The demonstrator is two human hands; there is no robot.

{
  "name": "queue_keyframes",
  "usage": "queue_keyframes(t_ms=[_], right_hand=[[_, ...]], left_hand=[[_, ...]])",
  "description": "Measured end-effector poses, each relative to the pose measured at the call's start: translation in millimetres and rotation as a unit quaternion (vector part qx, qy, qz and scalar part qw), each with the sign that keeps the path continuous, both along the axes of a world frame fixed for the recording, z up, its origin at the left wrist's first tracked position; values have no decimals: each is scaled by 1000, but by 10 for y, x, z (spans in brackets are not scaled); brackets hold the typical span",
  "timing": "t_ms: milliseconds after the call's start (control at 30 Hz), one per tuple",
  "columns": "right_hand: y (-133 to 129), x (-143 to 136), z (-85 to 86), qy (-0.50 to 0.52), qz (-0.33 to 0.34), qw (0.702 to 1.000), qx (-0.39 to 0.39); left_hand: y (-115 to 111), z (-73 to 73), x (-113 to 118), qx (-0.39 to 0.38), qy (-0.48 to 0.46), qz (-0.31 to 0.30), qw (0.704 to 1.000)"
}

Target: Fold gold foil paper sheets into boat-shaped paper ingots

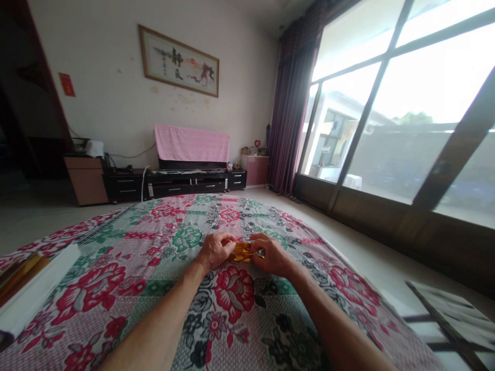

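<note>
While pinching gold paper (pixel 243 251) at opposite ends with left hand (pixel 215 251) and right hand (pixel 273 254), grip lightly and evenly over the flowered tablecloth (pixel 234 293).

The round-edged desk (pixel 309 242), spread with a flowered cloth (pixel 232 330), bears a white box (pixel 42 288) of gold sheets (pixel 23 276) at its left.

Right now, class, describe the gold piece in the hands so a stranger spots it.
Find the flowered tablecloth, then the left hand and right hand at its middle. The shiny gold piece is held between them, unlike the gold-brown material in the white box.
</note>
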State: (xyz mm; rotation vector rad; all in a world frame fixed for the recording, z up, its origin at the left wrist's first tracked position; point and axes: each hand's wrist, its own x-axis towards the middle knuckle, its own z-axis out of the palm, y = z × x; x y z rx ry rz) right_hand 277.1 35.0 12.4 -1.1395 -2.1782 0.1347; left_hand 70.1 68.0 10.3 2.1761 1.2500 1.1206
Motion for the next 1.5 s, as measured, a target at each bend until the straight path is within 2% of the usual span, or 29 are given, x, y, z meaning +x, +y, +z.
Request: queue_keyframes(t_ms=[100,200,267,333,400,600,800,967,1500], right_hand=[[-16,-24,-5,-5,-5,1000,20],[-5,-65,-10,1,-20,999,44],[51,-73,-20,9,-54,997,59],[148,-56,-29,16,-139,988,66],[266,-21,-31,25,-186,980,68],[523,73,-33,20,-258,965,44],[581,116,-93,10,-272,962,21],[592,142,-141,12,-275,961,21],[614,155,-164,26,-266,963,17]], left_hand=[[7,-12,-5,-11,-19,-4,1000],[19,-6,-17,-13,-49,27,998],[37,-3,-30,-6,-71,73,995],[61,-11,-42,-2,-83,122,989],[86,-28,-53,-4,-80,149,986],[105,-45,-58,-14,-56,149,987],[68,0,-35,-6,-41,143,989],[70,-22,-29,1,-33,138,990],[66,-35,-36,6,-27,131,991]])
